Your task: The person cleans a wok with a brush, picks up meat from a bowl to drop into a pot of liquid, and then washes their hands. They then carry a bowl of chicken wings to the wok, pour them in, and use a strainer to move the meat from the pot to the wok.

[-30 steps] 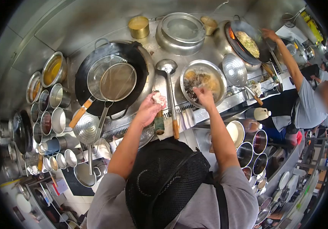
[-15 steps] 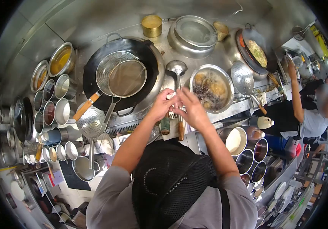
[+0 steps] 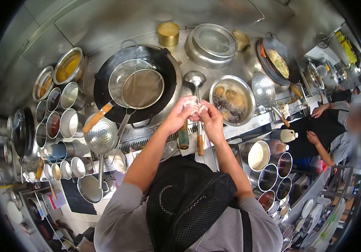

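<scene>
My left hand (image 3: pixel 181 113) is curled round a pale, pinkish lump (image 3: pixel 196 108) in front of the stove. From the right, my right hand (image 3: pixel 212 122) pinches at the same lump, its fingertips close to the left ones. What the lump is cannot be made out. Just beyond my hands lies a ladle (image 3: pixel 195 78) with a wooden handle. To their right a pot (image 3: pixel 253 101) holds dark, bubbling liquid with browned pieces in it. On the left, two strainers (image 3: pixel 142 88) rest over a black wok (image 3: pixel 102 80).
Perforated skimmers (image 3: pixel 100 136) (image 3: pixel 263 90) lie on both sides. A lidded pot (image 3: pixel 212 42) and a brass-coloured tin (image 3: pixel 168 34) stand at the back. Metal cups (image 3: pixel 69 122) line the left, sauce pots (image 3: pixel 268 177) the right. A co-worker (image 3: pixel 336 130) stands at the far right.
My right hand has moved from an open, blurred pose to pinching at the pale lump, which now shows more. The co-worker's raised arm has come down.
</scene>
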Action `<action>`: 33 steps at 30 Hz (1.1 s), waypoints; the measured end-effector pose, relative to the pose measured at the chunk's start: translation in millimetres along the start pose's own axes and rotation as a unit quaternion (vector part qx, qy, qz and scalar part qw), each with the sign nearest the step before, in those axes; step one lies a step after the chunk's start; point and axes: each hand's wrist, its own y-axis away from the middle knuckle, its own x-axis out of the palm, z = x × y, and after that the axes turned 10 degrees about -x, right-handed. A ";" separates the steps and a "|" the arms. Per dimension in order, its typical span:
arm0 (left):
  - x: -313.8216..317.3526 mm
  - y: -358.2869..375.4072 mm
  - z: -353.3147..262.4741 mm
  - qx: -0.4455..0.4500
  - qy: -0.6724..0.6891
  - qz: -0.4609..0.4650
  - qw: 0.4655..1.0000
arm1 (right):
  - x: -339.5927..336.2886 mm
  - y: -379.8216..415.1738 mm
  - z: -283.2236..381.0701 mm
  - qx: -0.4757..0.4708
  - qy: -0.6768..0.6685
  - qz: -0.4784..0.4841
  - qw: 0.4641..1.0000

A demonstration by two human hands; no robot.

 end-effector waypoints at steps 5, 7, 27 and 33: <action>7.6 14.4 -28.5 0.116 -0.485 -0.027 0.866 | -7.3 -6.4 23.1 0.018 0.164 0.077 0.983; 5.6 8.0 -25.9 0.154 -0.482 -0.041 0.861 | -6.2 -9.5 22.3 0.015 0.169 0.077 0.982; -8.5 -7.5 -7.3 -0.027 0.158 -0.011 0.987 | -39.4 -26.2 21.8 0.130 -0.432 -0.058 0.891; -8.2 -3.4 8.0 -0.060 0.149 -0.027 0.987 | -68.0 -25.8 4.0 0.103 -0.310 -0.065 0.943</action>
